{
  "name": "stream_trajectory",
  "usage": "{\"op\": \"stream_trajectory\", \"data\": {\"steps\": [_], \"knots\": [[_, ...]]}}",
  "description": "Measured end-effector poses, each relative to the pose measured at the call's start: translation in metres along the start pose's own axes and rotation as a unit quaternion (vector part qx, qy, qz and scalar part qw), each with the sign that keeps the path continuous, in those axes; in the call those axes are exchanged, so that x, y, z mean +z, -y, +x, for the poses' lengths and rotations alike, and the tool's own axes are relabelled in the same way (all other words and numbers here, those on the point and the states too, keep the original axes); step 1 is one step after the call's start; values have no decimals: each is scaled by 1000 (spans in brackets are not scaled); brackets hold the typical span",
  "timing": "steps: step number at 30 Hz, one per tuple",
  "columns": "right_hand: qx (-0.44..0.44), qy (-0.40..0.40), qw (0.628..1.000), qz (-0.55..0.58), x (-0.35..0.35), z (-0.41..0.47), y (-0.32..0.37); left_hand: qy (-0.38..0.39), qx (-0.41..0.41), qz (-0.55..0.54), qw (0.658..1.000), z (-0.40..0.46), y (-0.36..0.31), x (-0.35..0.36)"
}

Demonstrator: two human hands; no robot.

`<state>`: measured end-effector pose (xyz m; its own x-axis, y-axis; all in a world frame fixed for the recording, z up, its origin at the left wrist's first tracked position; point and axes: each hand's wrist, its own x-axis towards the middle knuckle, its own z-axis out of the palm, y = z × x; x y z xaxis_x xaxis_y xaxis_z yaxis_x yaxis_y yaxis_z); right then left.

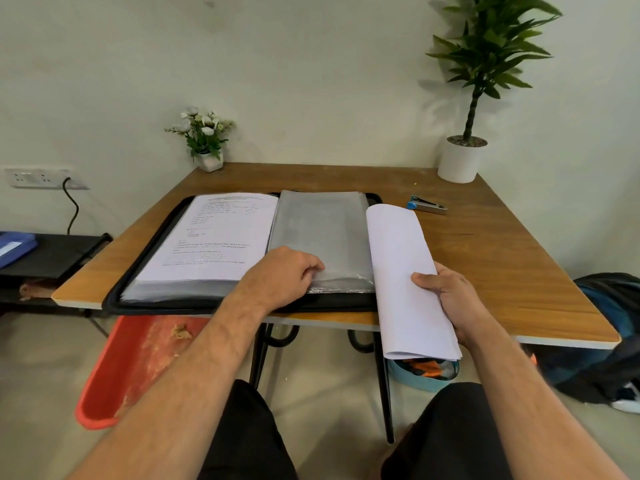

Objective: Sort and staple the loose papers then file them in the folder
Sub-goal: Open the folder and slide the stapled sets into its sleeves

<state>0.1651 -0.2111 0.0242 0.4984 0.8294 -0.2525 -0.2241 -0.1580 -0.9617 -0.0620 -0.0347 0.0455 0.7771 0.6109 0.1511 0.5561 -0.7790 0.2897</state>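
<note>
Under our left hand [282, 271] – fingers pinching an empty sleeve [320, 237] of the open folder [119, 289]. Right hand [450, 296] grips the paper stack [398, 244] beside it – filing remains; stapler [427, 205] beyond.

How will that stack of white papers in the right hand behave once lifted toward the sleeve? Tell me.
The papers already curve over where the right hand grips them, so they will likely flop. They look light. Sliding them into the clear sleeve that the left hand is pinching probably needs them flattened first.
</note>
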Motion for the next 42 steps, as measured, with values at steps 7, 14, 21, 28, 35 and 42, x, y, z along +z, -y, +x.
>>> {"op": "stream_trajectory", "data": {"steps": [7,14,21,28,35,42], "knots": [[-13,-7,1000,-22,4,-1,1,-15,-125,-203,971,16,4,4],[-26,15,999,14,5,-9,1,62,-145,-344,926,22,13,2],[-42,49,998,2,8,-26,-3,29,-96,-153,983,32,6,6],[-50,192,978,-58,14,-49,-22,-57,-198,-335,920,44,17,2],[-45,236,945,-222,24,-61,-8,-11,-106,-296,949,63,3,-23],[-52,194,934,-295,39,-59,-7,11,-72,15,997,71,-33,-15]]}}
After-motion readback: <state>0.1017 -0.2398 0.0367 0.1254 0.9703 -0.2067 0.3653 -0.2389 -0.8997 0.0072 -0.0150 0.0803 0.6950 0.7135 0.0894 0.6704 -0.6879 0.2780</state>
